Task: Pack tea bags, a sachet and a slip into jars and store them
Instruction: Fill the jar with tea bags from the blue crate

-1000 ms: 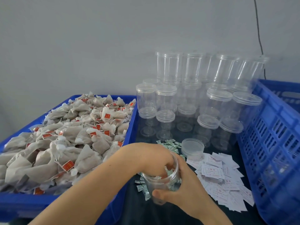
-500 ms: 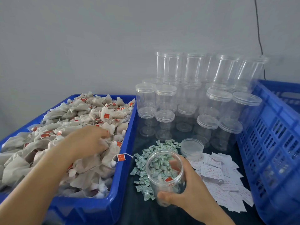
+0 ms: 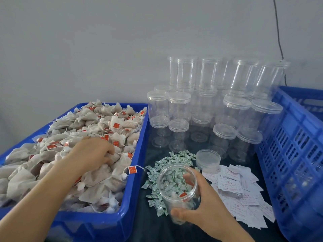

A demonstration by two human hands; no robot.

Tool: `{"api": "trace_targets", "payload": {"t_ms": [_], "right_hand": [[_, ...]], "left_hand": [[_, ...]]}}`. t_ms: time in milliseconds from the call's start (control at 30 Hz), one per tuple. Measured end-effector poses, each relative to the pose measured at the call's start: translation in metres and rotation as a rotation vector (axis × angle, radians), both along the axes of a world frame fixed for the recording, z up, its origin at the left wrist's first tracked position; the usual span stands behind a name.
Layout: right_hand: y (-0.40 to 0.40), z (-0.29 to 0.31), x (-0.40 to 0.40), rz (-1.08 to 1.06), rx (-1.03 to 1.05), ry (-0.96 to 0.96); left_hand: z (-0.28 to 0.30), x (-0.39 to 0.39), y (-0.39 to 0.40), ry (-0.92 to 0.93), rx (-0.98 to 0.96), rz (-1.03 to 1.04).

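My right hand (image 3: 201, 205) grips an open clear jar (image 3: 174, 182) near the table's front, thumb low on its near side. A tea bag with a red tag lies inside the jar. My left hand (image 3: 90, 154) is down in the pile of beige tea bags (image 3: 97, 126) in the blue tray (image 3: 132, 193), its fingers curled round bags. Green-and-white sachets (image 3: 176, 158) lie in a heap behind and left of the jar. White paper slips (image 3: 241, 189) are spread to its right. The jar's loose lid (image 3: 208, 158) rests upside down beyond the slips.
Several empty lidded clear jars (image 3: 225, 119) are stacked at the back against the grey wall. A tall blue slatted crate (image 3: 297, 154) stands along the right side. One tea bag's red tag (image 3: 132, 169) hangs over the tray's right rim.
My left hand left the jar's mouth, crossed left into the tray and now grasps tea bags. The jar stays in my right hand, with a tea bag visible inside.
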State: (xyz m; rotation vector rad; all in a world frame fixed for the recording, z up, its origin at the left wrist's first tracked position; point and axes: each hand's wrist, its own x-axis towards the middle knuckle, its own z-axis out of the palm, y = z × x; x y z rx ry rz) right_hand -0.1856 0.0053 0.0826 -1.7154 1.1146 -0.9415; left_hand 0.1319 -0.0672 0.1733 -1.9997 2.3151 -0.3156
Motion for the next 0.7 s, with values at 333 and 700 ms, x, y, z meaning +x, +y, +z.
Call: {"api": "trace_targets", "payload": {"t_ms": [333,700], "right_hand": [[0.0,0.001,0.003,0.009,0.005,-0.003],[0.0,0.002,0.006,-0.01,-0.021,0.001]], "left_hand": [[0.033,-0.005,0.009,0.459,-0.105,-0.083],[0.067,-0.076,0.038,1.003,-0.039,-0.322]]}}
